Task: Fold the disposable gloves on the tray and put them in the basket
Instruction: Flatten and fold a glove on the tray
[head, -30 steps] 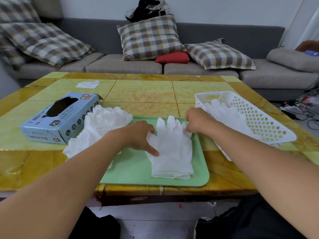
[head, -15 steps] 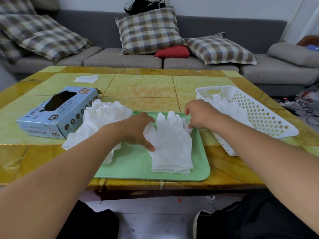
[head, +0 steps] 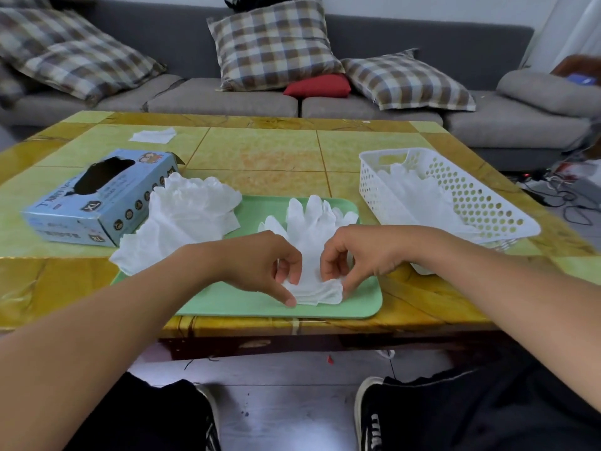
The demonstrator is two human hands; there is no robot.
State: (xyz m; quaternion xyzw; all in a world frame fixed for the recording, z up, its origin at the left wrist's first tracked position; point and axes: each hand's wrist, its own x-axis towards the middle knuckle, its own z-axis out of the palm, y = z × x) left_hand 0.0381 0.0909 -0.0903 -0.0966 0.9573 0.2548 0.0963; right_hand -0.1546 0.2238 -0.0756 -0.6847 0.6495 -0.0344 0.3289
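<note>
Both hands pinch the cuff end of a white glove lying on a green tray.

On the yellow tiled surface [head: 260,151], the tray [head: 364,307] sits between a white basket [head: 487,203] holding folded gloves and a loose glove pile [head: 185,216] beside a blue glove box [head: 97,196]. The flat glove [head: 312,229] points fingers away; left hand [head: 263,265] and right hand [head: 364,252] each nip its near edge.

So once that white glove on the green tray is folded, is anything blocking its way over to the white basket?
Nothing visible does. Both hands, left and right, pinch the thin white disposable glove on the green plastic tray; only bare yellow table lies between it and the perforated white plastic basket, whose top is open.
</note>
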